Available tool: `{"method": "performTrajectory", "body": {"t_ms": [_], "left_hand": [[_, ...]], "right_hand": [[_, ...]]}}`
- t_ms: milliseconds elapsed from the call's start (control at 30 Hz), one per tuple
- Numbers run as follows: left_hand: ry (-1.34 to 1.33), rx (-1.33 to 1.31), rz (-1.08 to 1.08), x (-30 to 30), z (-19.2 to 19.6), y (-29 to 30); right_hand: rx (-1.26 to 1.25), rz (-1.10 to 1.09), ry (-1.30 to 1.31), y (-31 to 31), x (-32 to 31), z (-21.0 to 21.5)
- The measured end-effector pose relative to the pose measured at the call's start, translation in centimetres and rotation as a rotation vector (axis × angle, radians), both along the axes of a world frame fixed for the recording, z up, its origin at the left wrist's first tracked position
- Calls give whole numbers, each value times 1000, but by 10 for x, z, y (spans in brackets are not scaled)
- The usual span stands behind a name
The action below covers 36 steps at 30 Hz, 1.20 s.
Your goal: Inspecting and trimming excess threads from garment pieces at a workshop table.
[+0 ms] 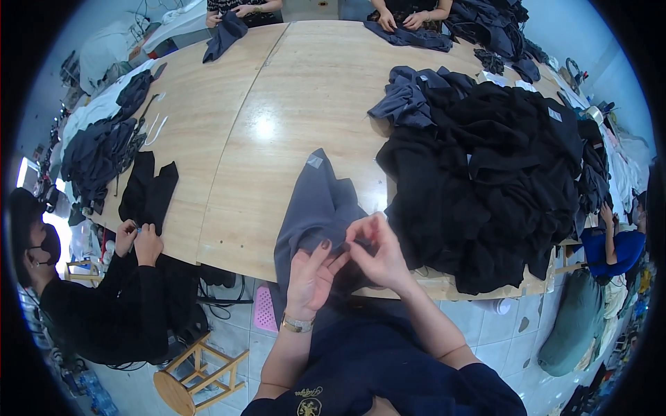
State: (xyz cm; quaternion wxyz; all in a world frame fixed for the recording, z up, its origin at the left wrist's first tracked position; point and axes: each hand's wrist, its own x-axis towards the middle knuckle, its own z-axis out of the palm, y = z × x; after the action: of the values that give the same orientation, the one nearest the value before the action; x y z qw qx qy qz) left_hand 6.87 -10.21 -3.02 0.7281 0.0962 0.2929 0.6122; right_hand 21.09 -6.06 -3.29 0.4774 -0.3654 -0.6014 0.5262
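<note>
A grey garment lies on the table edge in front of me, with a small pale label near its far tip and its near part hanging toward my lap. My left hand is over its near end, palm turned up, thumb apart from the fingers. Close beside its fingertips, my right hand has thumb and forefinger pinched together. Whatever sits in that pinch is too small to make out. A watch circles my left wrist.
A large heap of black garments fills the table to my right, with grey ones behind it. At the left, a masked person handles black cloth. Others work across the table and far right. A wooden stool stands at lower left.
</note>
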Motion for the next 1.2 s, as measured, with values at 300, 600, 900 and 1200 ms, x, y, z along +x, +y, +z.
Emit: {"method": "performTrajectory", "body": {"t_ms": [300,600,900,1200], "left_hand": [[47,-55,74,-4,-1,2],[140,-131,68,-7,4,4],[245,-90,66,-4,7,6],[375,-78,38,-3,4,6]], "right_hand": [[-318,-156,532,5,23,-16],[111,123,-610,-5,29,7],[376,162,-738,6,27,10],[411,232,-772,13,26,16]]}}
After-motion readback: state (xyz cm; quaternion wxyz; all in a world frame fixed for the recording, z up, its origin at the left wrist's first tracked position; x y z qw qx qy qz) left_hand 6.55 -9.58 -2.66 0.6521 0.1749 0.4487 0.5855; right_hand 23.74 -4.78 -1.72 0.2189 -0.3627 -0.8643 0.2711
